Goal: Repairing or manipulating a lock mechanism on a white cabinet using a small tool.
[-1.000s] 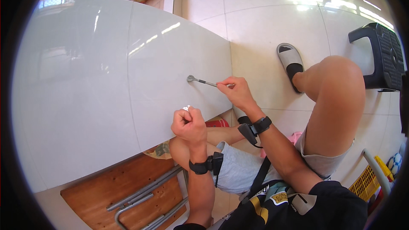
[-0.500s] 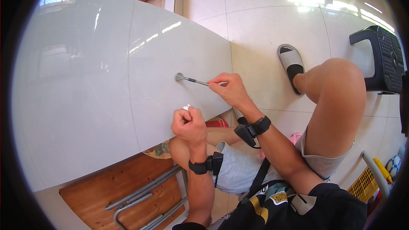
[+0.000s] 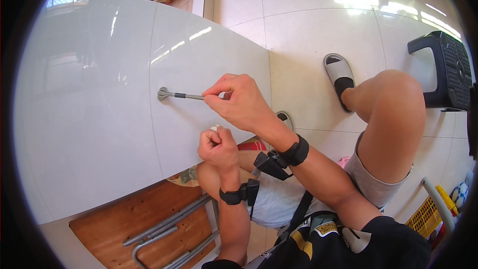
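Observation:
My right hand point(image 3: 240, 100) pinches the near end of a slim grey metal rod point(image 3: 189, 96) over the white table. The rod has a dark ribbed band and a flared, lobed head at its far end; its exact kind I cannot make out. Close by, nearer to me, my left hand point(image 3: 218, 147) is closed in a fist. A small crumpled white piece point(image 3: 215, 128), perhaps tissue, sticks out at the top of that fist; the rest of it is hidden by the fingers. Black strapped devices sit on both wrists.
The glossy white table point(image 3: 89, 119) spreads to the left. Beneath its near edge stands a folded wooden piece point(image 3: 104, 224) with metal tubes point(image 3: 167, 231). On the right are a black plastic stool point(image 3: 443, 69) and a yellow basket point(image 3: 425, 216).
My right hand has moved left over the table, carrying the rod with it, so the rod's head is now farther left. My left fist has hardly moved.

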`<act>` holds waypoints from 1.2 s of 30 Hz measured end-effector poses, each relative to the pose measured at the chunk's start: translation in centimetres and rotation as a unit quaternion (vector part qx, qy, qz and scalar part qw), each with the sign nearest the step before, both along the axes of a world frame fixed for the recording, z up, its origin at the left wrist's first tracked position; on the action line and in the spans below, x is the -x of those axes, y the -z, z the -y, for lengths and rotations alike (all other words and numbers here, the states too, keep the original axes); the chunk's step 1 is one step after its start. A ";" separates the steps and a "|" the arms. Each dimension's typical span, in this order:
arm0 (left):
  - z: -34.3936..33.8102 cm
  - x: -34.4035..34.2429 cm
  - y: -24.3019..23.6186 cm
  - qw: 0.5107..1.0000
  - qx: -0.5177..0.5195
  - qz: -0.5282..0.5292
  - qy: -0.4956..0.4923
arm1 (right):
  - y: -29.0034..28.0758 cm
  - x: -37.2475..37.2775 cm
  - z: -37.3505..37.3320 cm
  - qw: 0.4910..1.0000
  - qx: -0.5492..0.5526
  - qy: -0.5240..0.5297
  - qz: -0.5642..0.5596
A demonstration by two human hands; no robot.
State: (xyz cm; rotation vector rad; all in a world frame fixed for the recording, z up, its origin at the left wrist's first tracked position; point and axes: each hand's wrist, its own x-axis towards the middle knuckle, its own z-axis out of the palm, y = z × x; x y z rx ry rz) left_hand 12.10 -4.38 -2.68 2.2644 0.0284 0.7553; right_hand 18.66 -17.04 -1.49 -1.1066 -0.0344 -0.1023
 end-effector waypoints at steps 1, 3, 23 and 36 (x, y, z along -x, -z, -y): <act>-0.1 0.0 0.0 1.000 -0.013 0.003 -0.002 | -0.2 0.0 0.0 1.000 -0.006 -0.002 0.001; 0.0 0.0 -0.2 1.000 -0.011 -0.002 0.001 | -0.1 0.0 -0.5 1.000 -0.015 -0.003 0.001; 0.1 -0.2 0.2 0.999 0.031 -0.013 0.001 | 16.2 0.9 0.9 0.972 0.000 -0.088 -0.219; 0.0 0.1 -0.1 1.000 0.014 -0.024 0.003 | 8.8 -1.8 0.1 0.987 -0.045 -0.060 -0.142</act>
